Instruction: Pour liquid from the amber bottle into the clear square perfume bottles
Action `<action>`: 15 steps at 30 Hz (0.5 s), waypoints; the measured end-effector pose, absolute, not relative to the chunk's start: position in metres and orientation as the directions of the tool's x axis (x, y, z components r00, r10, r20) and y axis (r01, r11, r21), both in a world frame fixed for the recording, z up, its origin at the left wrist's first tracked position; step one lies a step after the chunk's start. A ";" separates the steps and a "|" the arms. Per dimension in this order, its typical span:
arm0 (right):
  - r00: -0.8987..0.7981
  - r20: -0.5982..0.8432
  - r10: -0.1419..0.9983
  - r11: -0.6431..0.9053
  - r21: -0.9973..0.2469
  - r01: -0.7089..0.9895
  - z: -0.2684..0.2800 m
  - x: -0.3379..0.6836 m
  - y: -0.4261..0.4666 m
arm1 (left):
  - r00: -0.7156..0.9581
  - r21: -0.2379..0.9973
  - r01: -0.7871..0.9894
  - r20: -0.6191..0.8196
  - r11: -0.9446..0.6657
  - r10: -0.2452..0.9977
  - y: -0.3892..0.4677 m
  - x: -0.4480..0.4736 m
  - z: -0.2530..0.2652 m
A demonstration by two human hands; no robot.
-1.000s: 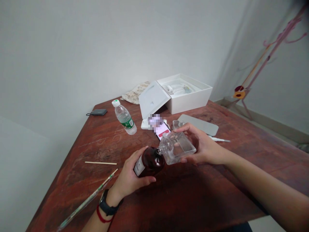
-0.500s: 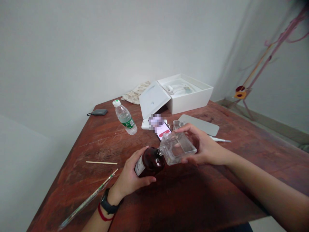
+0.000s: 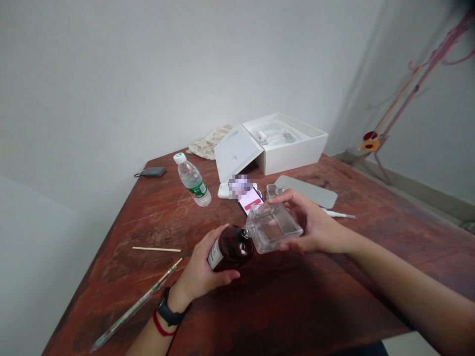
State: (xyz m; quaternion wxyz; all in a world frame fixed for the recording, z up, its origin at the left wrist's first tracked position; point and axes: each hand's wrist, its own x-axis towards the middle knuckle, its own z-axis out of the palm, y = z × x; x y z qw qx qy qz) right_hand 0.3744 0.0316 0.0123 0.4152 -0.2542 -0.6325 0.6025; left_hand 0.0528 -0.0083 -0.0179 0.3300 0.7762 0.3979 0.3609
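My left hand [image 3: 202, 269] is wrapped around a dark brown bottle [image 3: 234, 251] with a white label, tilted with its neck up and to the right. In my right hand [image 3: 311, 225] is a clear square bottle [image 3: 274, 228], tipped on its side so that its neck points left. The two mouths meet, or nearly so; I cannot tell whether they touch. Behind my right hand, part of another clear bottle [image 3: 272, 191] shows. A phone [image 3: 252, 201] with a lit screen lies just beyond the clear square bottle.
A capped water bottle [image 3: 195, 183] stands left of the phone. An open white box [image 3: 293, 155] sits at the back. One bare stick [image 3: 156, 249] and a wrapped one [image 3: 137, 305] lie at left. A silver slab [image 3: 311, 190], a white pen-like item [image 3: 339, 214] and a grey device [image 3: 153, 172] are also on the table.
Almost nothing differs. Both hands keep hold of their bottles in the same pose; the whole view has shifted only very slightly.
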 end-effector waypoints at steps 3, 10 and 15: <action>-0.527 0.225 0.820 0.152 -0.972 -0.177 0.012 0.374 0.031 | 0.422 0.798 0.381 0.299 -0.467 0.856 -0.008 0.052 -0.019; -0.523 0.238 0.819 0.170 -0.970 -0.175 0.011 0.375 0.032 | 0.427 0.791 0.388 0.300 -0.472 0.853 -0.008 0.052 -0.020; -0.531 0.230 0.816 0.155 -0.971 -0.183 0.012 0.375 0.031 | 0.430 0.783 0.398 0.301 -0.478 0.851 -0.007 0.052 -0.021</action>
